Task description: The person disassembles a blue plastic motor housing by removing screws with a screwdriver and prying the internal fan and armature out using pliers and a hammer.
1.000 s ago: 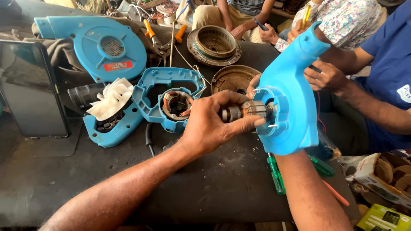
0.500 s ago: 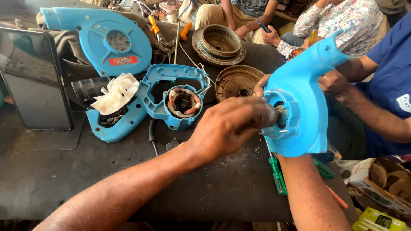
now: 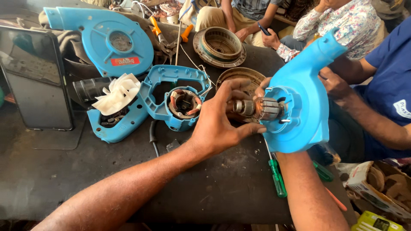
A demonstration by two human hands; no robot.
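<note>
Left hand [image 3: 218, 124] pulled back, armature [image 3: 259, 108] now exposed, fingers loosely gripping it; right hand [image 3: 262, 89] mostly hidden, grasping blue housing [image 3: 299, 115].

A dark, scuffed worktable [image 3: 64, 179] fills most of the view, lit by soft daylight, its top dusty and scratched. People sit close around its far and right edges, one in a blue shirt [image 3: 391, 81]. A cardboard box [image 3: 376, 190] sits low at the right.
</note>
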